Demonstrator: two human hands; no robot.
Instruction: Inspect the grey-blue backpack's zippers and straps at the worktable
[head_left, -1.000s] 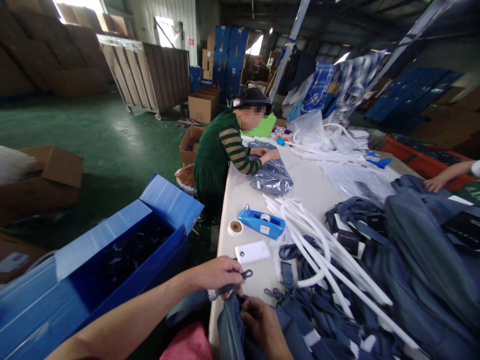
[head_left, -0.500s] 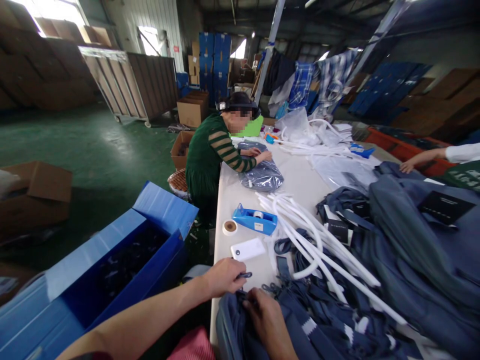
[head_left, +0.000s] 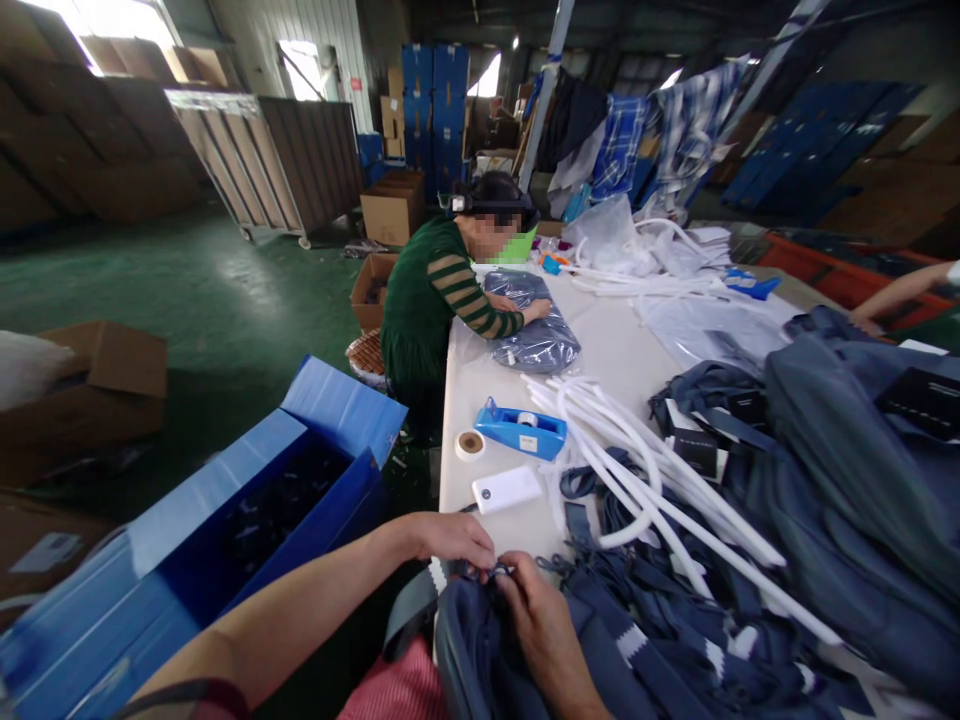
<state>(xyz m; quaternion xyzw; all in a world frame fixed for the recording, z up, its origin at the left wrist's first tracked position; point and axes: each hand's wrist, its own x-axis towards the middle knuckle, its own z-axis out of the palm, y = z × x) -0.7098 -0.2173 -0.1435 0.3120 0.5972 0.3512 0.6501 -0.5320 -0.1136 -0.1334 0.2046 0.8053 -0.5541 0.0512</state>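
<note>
While both hands, left (head_left: 450, 538) and right (head_left: 541, 628), pinch a clip (head_left: 496, 572) on the bag (head_left: 480, 650), we're fastening; next needs fine alignment.

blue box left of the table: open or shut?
Open. The blue box's flap is folded back toward the table, and dark items show inside; what they are cannot be told.

Legible text: none.

From my remote view, the black tags (head_left: 697, 452) on the blue bags (head_left: 825, 500) carry faint print, and a red wall sign (head_left: 351, 97) shows marks; both are too small to read.
</note>
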